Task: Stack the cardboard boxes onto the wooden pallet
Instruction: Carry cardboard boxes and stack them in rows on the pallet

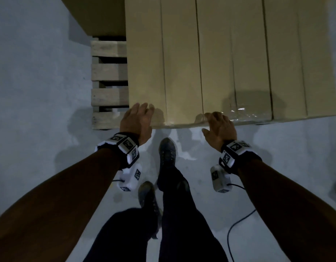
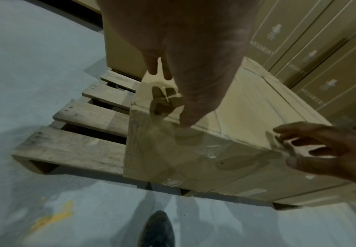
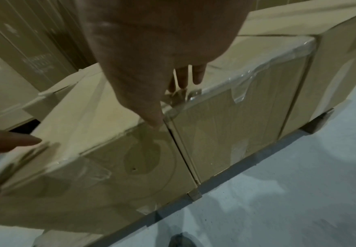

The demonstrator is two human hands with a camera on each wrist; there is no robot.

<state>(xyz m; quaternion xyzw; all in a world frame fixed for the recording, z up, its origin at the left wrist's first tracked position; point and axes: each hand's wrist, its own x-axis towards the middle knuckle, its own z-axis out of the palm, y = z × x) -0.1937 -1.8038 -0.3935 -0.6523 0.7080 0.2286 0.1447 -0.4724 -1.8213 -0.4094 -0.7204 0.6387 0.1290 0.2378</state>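
**Two hands at the near edge of the leftmost box**

Several cardboard boxes (image 1: 216,59) are lying side by side, long and narrow, across the wooden pallet (image 1: 108,72), their near ends lining up along its front. You are standing on the pale floor (image 1: 40,91) in front of them, one dark shoe (image 1: 167,150) stepping ahead of the other.

Your left hand (image 1: 137,120) is sitting at the near left corner of the leftmost box (image 1: 163,72); the fingers are reaching straight over the top edge, slightly spread, not curling round anything. In the left wrist view, the fingertips (image 2: 185,123) are hovering at or just above the taped top face; you cannot tell whether they are touching.

Your right hand (image 1: 220,127) is sitting at the near right corner of the same box, beside the seam with the neighbouring box (image 1: 235,72). Its fingers are lying loosely spread over the edge, with the thumb sticking out below the edge, clear of the cardboard. The right wrist view is showing one fingertip (image 3: 156,122) meeting the top edge next to that seam.

Clear tape (image 3: 240,93) is glinting along the near edges. Bare slats of the pallet are showing to the left of the boxes. More boxes (image 2: 312,55), printed with small marks, are standing behind.
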